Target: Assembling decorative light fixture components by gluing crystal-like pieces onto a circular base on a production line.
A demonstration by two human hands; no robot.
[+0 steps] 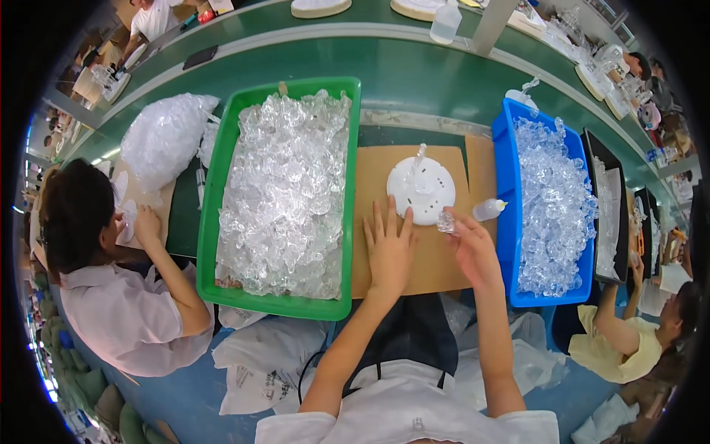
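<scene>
A clear plastic piece point(446, 222) is pinched in the fingers of my right hand point(473, 248), near the lower right rim of a round white disc point(436, 205). Small holes dot the disc, and a clear upright part point(420, 157) stands on it. My left hand point(389, 248) lies flat with its fingers spread on the brown cardboard sheet point(444, 266), fingertips close to the disc's lower left edge. To the right of the disc, a small white bottle with a yellow tip point(489, 209) lies tilted near the blue bin.
Clear plastic pieces heap up in a green tray point(353, 185) on the left and a blue bin point(506, 185) on the right. A stuffed clear bag point(166, 140) sits beyond the tray. Co-workers sit on both sides; a clear bottle point(446, 22) stands at the back.
</scene>
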